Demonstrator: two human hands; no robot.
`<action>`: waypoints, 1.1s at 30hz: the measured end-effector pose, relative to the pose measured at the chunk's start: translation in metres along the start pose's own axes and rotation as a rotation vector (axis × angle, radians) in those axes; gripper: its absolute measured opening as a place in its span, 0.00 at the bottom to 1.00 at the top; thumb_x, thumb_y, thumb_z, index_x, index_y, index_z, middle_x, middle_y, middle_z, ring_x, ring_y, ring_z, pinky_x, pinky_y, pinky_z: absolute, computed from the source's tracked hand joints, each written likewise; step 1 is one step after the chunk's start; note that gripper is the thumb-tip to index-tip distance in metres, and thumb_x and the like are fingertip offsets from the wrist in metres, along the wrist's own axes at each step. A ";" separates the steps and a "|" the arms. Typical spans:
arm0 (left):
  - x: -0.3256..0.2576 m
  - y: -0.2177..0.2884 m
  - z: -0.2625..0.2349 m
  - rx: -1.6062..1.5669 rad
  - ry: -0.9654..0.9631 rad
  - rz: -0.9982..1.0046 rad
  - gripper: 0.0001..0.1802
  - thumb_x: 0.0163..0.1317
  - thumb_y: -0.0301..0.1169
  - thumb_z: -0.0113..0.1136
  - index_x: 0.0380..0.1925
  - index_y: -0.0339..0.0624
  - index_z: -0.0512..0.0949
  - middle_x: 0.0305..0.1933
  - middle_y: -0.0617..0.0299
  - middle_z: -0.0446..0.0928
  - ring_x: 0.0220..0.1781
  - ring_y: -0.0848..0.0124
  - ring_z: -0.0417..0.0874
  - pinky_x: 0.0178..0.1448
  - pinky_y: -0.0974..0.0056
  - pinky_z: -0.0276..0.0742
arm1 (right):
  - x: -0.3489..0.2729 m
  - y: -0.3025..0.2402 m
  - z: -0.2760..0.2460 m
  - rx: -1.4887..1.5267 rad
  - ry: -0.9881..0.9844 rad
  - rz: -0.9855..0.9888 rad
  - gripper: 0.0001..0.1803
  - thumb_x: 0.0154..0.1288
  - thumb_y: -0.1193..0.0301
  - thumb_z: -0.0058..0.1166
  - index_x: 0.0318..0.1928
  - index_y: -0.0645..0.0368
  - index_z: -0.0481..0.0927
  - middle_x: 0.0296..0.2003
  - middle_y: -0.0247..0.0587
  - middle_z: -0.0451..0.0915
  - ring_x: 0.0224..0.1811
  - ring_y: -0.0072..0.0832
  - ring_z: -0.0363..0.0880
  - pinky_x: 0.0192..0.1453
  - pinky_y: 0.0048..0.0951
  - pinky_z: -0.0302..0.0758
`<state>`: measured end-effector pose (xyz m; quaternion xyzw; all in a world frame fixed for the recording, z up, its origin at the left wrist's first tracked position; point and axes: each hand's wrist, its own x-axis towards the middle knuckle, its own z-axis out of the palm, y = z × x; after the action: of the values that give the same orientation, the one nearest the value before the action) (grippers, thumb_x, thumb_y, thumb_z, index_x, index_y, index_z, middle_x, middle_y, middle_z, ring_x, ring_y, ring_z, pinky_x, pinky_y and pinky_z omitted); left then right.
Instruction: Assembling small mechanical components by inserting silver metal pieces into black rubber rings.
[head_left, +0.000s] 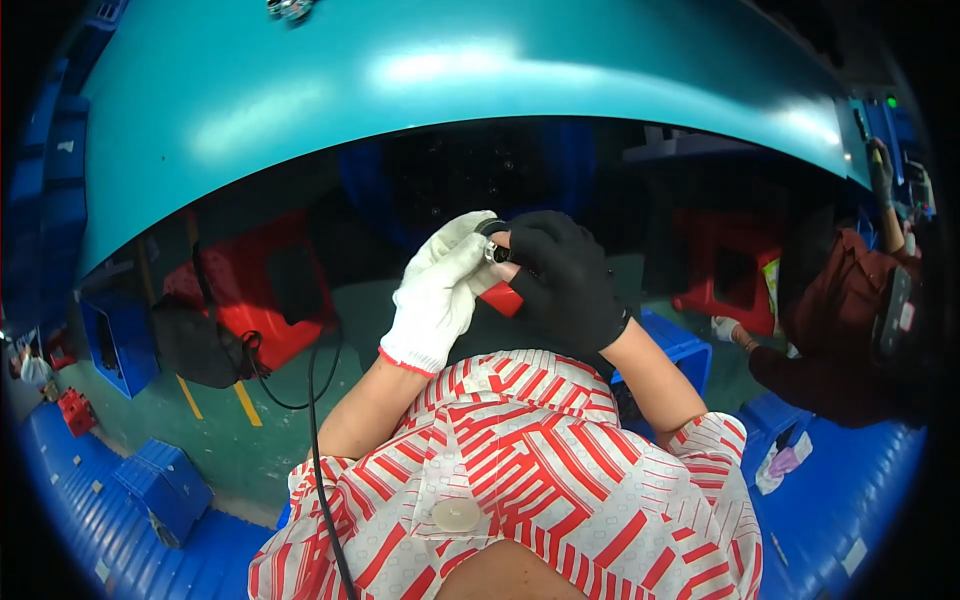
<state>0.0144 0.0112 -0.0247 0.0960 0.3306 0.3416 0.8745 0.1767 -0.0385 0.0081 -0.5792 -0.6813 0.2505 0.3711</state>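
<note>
My left hand [442,292], in a white knitted glove, and my right hand [565,280], in a black glove with bare fingertips, meet in front of my chest. Between their fingertips is a small round metal part [491,251] with a dark opening. The fingers of both hands are closed around it and cover most of it, so its exact kind does not show. Just under the fingers a small red patch [503,298] shows; I cannot tell whether it belongs to something held.
A teal tabletop [300,110] curves across ahead, with a small metal piece [290,8] at its far edge. Beneath it sits a dark blue bin [365,185]. Red stools [258,335] and blue crates [165,490] stand around. A co-worker's sleeve [815,375] is at right. A black cable [314,430] hangs at left.
</note>
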 end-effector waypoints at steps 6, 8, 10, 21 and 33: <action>-0.007 -0.010 0.020 0.481 0.166 0.212 0.22 0.61 0.24 0.57 0.54 0.26 0.69 0.46 0.48 0.78 0.39 0.65 0.83 0.49 0.66 0.80 | -0.015 0.008 0.006 -0.008 0.100 0.090 0.10 0.53 0.72 0.58 0.37 0.58 0.77 0.37 0.45 0.76 0.40 0.42 0.76 0.43 0.38 0.73; -0.010 -0.009 0.036 0.597 0.173 0.193 0.23 0.59 0.22 0.56 0.55 0.25 0.67 0.47 0.47 0.76 0.42 0.64 0.82 0.49 0.66 0.79 | -0.018 0.021 0.016 0.046 0.144 0.064 0.09 0.52 0.72 0.57 0.35 0.60 0.76 0.35 0.47 0.75 0.39 0.43 0.75 0.43 0.39 0.73; -0.009 -0.015 0.024 0.775 0.185 0.266 0.21 0.57 0.19 0.57 0.52 0.27 0.69 0.43 0.51 0.77 0.38 0.70 0.80 0.47 0.69 0.77 | -0.021 0.025 0.027 0.055 0.190 0.016 0.09 0.51 0.72 0.57 0.34 0.60 0.76 0.36 0.47 0.75 0.38 0.43 0.75 0.43 0.39 0.73; -0.003 -0.035 0.044 1.223 -0.077 0.118 0.33 0.51 0.13 0.57 0.60 0.31 0.63 0.42 0.57 0.75 0.40 0.75 0.77 0.47 0.72 0.76 | -0.073 0.032 0.031 0.236 0.245 0.390 0.18 0.54 0.67 0.61 0.44 0.55 0.71 0.41 0.42 0.75 0.39 0.40 0.79 0.41 0.36 0.76; 0.002 -0.054 0.082 1.274 -0.174 -0.096 0.29 0.56 0.14 0.54 0.59 0.28 0.63 0.49 0.49 0.75 0.48 0.69 0.78 0.52 0.69 0.75 | -0.101 0.039 0.020 0.258 0.363 0.341 0.16 0.56 0.69 0.57 0.46 0.56 0.75 0.39 0.45 0.76 0.40 0.41 0.79 0.43 0.38 0.75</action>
<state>0.0974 -0.0229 0.0155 0.6089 0.4004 0.0297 0.6841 0.1894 -0.1269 -0.0560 -0.6688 -0.4589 0.2860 0.5102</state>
